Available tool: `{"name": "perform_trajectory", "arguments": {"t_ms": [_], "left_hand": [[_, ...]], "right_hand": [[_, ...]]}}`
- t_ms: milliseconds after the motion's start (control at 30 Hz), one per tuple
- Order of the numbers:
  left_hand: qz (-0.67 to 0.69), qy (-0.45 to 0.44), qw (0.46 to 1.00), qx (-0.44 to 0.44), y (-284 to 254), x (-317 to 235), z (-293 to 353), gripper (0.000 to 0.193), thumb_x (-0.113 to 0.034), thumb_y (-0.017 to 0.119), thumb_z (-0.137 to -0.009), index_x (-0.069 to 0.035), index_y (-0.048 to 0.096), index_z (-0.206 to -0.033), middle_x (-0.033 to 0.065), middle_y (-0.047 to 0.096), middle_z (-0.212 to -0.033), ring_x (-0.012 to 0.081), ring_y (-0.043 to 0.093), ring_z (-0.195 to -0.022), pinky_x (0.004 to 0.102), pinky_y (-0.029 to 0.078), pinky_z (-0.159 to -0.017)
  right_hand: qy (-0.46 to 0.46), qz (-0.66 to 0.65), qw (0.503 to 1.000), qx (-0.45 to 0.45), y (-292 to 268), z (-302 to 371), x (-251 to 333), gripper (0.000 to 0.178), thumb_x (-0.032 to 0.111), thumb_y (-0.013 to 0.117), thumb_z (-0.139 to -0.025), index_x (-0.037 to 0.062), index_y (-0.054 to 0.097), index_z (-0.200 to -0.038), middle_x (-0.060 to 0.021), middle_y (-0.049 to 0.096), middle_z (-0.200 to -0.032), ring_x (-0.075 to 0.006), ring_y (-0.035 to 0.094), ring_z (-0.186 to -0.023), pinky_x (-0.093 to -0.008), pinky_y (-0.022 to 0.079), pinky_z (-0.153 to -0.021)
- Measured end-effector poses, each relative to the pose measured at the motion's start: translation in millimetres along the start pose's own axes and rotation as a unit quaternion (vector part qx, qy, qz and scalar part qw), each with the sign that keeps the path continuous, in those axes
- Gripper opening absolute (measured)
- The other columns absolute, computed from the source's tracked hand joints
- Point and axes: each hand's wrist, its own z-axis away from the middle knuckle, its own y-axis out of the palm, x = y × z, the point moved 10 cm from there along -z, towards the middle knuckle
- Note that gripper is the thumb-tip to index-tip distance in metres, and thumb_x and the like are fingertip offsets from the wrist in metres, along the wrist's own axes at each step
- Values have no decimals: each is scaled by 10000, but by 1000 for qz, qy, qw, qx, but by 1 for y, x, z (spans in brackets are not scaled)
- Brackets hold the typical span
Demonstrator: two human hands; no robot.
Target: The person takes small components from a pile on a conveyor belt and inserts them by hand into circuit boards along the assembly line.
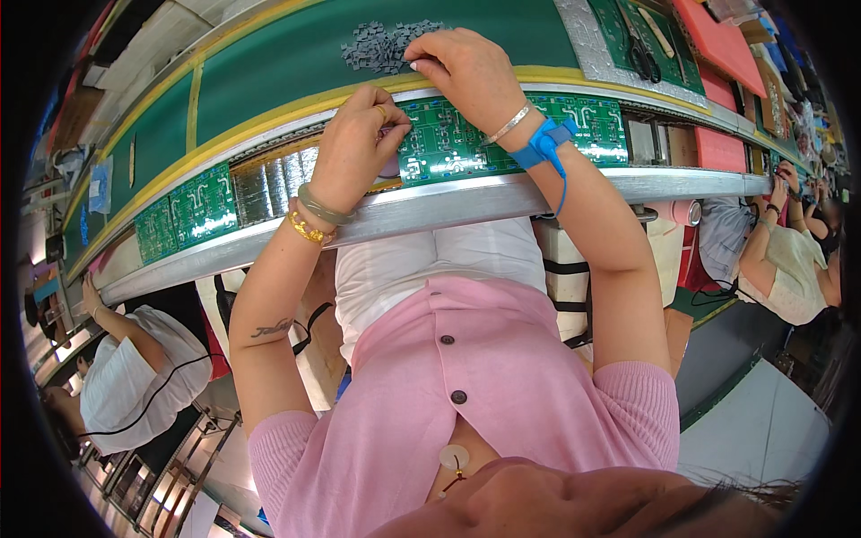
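My left hand (366, 134) is at the left end of a green circuit board (502, 134) in the rail track. Its thumb and fingers are pinched together; whatever is between them is too small or hidden to name. Farther off, my right hand (468, 76) reaches over the board to a loose pile of small grey parts (381, 49) on the green work surface. Its thumb and forefinger are curled close together at the pile's right edge, and I cannot make out what is in them. A blue wrist strap (543, 143) with a cord is round my right wrist.
More green circuit boards (186, 211) lie along the track to the left. A silver metal rail (430, 215) runs along its near side. Scissors (639, 54) rest at the far right, near pink foam sheets (717, 40). Other people sit along the line at both sides.
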Motion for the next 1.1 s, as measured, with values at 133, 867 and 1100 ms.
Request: {"name": "perform_trajectory", "arguments": {"t_ms": [133,867,1100], "left_hand": [[-16,16,1000,-5,-1,-3,1,92,-81,650,-745,-2,636,-792,92,541,-879,250,568,-744,337,462,-668],[-91,-7,994,-63,-55,56,-50,121,-153,669,-768,-45,664,-824,63,599,-844,227,598,-737,312,472,-665],[-142,78,981,-108,-56,47,-49,161,-124,631,-825,-23,633,-950,42,616,-848,146,592,-711,245,469,-659]], "right_hand": [[24,-21,999,31,-1,8,7,96,141,634,-784,88,632,-864,-54,614,-747,-243,572,-731,-350,465,-640],[-2,-66,990,128,10,55,39,82,53,650,-719,56,612,-792,-55,553,-899,-261,509,-888,-346,434,-780],[-8,-48,990,132,14,55,38,67,68,657,-710,60,621,-766,-48,552,-888,-251,509,-878,-349,432,-769]]}}
